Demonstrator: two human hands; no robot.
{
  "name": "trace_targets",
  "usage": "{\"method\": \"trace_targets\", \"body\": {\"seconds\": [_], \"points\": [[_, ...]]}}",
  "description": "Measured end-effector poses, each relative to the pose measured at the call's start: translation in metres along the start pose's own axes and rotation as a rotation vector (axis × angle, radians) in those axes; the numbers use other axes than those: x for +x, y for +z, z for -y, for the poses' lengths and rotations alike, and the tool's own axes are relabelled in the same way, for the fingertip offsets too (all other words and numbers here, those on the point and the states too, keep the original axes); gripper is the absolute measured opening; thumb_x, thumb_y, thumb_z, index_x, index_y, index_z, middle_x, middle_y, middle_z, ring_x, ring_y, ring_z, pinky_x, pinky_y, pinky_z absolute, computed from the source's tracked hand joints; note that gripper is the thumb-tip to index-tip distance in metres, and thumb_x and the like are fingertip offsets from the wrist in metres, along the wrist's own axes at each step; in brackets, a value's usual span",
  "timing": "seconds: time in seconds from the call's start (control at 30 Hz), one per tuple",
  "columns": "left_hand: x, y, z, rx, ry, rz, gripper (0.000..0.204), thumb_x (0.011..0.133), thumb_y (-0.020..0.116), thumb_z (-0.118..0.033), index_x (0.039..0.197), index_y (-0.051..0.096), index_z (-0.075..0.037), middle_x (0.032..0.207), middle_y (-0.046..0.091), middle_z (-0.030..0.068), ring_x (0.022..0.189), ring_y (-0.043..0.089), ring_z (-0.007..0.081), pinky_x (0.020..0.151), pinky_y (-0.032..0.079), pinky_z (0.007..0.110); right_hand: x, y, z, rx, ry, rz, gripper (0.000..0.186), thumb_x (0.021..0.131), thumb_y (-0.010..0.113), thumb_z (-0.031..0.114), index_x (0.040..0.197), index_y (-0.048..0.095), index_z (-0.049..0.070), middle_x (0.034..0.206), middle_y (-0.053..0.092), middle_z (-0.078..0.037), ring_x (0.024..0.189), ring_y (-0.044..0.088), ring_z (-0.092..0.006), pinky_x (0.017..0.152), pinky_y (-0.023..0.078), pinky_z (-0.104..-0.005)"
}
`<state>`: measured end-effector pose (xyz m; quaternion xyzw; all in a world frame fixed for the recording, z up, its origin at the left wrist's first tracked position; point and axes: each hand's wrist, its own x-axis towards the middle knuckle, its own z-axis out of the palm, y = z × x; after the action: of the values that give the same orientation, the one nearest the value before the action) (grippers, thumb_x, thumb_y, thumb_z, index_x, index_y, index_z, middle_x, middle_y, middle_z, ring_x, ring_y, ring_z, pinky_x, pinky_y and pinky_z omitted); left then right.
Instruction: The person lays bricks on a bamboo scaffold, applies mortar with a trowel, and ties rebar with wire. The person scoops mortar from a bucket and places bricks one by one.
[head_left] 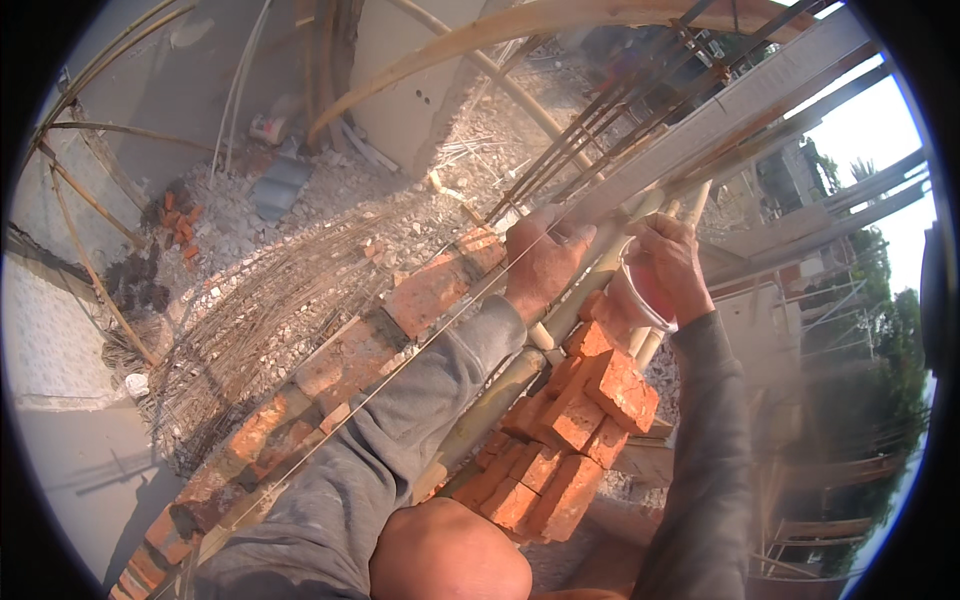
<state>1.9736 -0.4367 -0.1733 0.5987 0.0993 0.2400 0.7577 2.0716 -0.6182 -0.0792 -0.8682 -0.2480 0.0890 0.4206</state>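
Note:
My left hand (545,262) is closed in a fist, thumb uppermost, by the far end of a brick wall (345,365). A thin taut string (420,352) runs along the wall and crosses this hand; whether the fingers grip it or something else is hidden. My right hand (678,262) is closed on the edge of a round thing with a white rim (640,305), reddish inside, its kind unclear. Just below that hand lies a stack of loose orange-red bricks (575,415), resting by bamboo poles (490,405).
Rubble and dry sticks (270,290) cover the ground far below, left of the wall. A wooden beam (700,125) and rusty steel bars (590,130) slant across the upper right. More broken bricks (180,222) lie at far left. My bare knee (450,555) shows at the bottom.

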Motion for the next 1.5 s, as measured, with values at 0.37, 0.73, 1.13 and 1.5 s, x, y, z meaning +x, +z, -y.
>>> {"method": "trace_targets", "body": {"seconds": [0.37, 0.73, 1.13, 1.5], "points": [[0.012, -0.007, -0.019, -0.036, 0.096, -0.029, 0.035, 0.097, 0.080, -0.027, 0.113, 0.080, 0.004, 0.104, 0.081, 0.0158, 0.096, 0.076, 0.0205, 0.085, 0.058, 0.035, 0.078, -0.027, 0.044, -0.621, -0.183, -0.329, 0.020, 0.088, 0.068, 0.006, 0.104, 0.074, -0.004, 0.092, 0.076, -0.026, 0.085, 0.076, -0.0429, 0.077, 0.059, -0.0484], [0.036, 0.006, 0.017, 0.243, 0.433, -0.129, 0.041, 0.085, 0.087, -0.032, 0.114, 0.083, -0.004, 0.109, 0.079, 0.0167, 0.106, 0.074, 0.0309, 0.097, 0.056, 0.042, 0.063, -0.026, 0.034, -0.651, -0.234, -0.432, 0.018, 0.093, 0.068, 0.011, 0.106, 0.076, 0.001, 0.088, 0.076, -0.021, 0.084, 0.075, -0.0391, 0.079, 0.058, -0.0452], [0.043, 0.015, 0.005, 0.111, 0.386, -0.013, 0.060, 0.077, 0.093, -0.026, 0.129, 0.076, -0.003, 0.124, 0.077, 0.0175, 0.120, 0.071, 0.0310, 0.105, 0.054, 0.043, 0.004, -0.016, 0.022, -0.571, -0.182, -0.236, 0.013, 0.095, 0.066, 0.010, 0.099, 0.076, 0.002, 0.074, 0.069, -0.011, 0.068, 0.068, -0.0166, 0.068, 0.055, -0.0369], [0.050, 0.020, -0.005, -0.139, 0.253, 0.189, 0.057, 0.083, 0.091, -0.013, 0.135, 0.072, 0.001, 0.128, 0.075, 0.0156, 0.114, 0.073, 0.0234, 0.095, 0.061, 0.036, -0.014, -0.011, 0.010, -0.670, -0.315, -0.195, 0.013, 0.095, 0.066, 0.010, 0.097, 0.074, 0.000, 0.081, 0.069, -0.019, 0.078, 0.070, -0.0354, 0.074, 0.053, -0.0454]]}}
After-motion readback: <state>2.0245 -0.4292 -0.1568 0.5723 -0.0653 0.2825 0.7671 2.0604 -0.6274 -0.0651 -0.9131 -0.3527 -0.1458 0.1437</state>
